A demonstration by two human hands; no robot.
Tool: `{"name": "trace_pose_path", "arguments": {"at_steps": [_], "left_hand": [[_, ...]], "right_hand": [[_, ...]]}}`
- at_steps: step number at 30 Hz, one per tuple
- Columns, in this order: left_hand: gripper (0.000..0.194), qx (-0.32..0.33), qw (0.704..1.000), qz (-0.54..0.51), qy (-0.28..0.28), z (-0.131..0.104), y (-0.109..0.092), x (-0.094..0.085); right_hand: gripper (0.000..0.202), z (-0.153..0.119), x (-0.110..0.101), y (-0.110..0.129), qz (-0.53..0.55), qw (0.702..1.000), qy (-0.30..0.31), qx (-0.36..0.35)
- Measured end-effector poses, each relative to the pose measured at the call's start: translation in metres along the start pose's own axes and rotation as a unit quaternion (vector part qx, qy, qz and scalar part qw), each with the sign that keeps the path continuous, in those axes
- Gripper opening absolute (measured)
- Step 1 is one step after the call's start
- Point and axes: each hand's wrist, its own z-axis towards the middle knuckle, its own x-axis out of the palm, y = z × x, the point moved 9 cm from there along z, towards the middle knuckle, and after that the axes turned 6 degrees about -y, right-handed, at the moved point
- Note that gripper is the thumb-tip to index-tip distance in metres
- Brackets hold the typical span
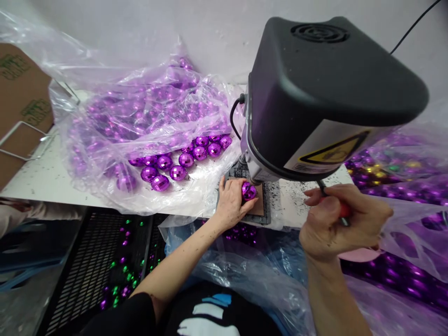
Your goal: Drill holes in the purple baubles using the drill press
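Observation:
A shiny purple faceted ball (248, 191) sits between the thumb and fingers of my left hand (233, 200), right below the head of a black bench drill press (315, 102). Beneath the ball lies a brown board (258, 205) on the machine's dark base (267, 200). My right hand (336, 217) is closed round the red-gripped lever (345, 211) at the machine's right side. The drill tip is hidden by the machine head. Left of my left hand, several more purple balls (178, 172) spill from a clear plastic bag (140, 112) full of them.
Dark flakes litter the white table (294, 200). A brown cardboard piece (21, 112) stands at the far left. Below is a black slatted crate (80, 266) with green and purple bits. More bagged purple balls (402, 275) lie at right. Clear plastic sheeting (245, 270) hangs over the table's front edge.

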Motion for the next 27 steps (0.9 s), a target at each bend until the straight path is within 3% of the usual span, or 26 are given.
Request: {"name": "trace_pose_path", "arguments": {"at_steps": [7,16,22,24,27], "left_hand": [[0.039,-0.003,1.000,0.004,0.002,0.001,-0.001,-0.001],[0.040,-0.009,1.000,0.008,0.002,0.002,-0.001,-0.002],[0.041,-0.002,1.000,0.003,-0.004,0.001,0.000,-0.001],[0.041,-0.002,1.000,0.003,-0.001,0.001,0.001,0.000],[0.043,-0.008,1.000,0.002,0.003,-0.001,0.004,0.002]], "right_hand": [[0.017,-0.012,0.000,-0.005,-0.007,1.000,-0.007,0.012],[0.012,-0.025,0.001,-0.015,0.043,0.997,-0.059,0.025],[0.011,-0.045,0.007,-0.029,0.041,0.998,-0.033,0.027],[0.014,-0.039,0.004,-0.026,0.047,0.998,-0.046,0.024],[0.024,-0.008,0.000,-0.013,0.041,0.997,-0.061,0.023]]}}
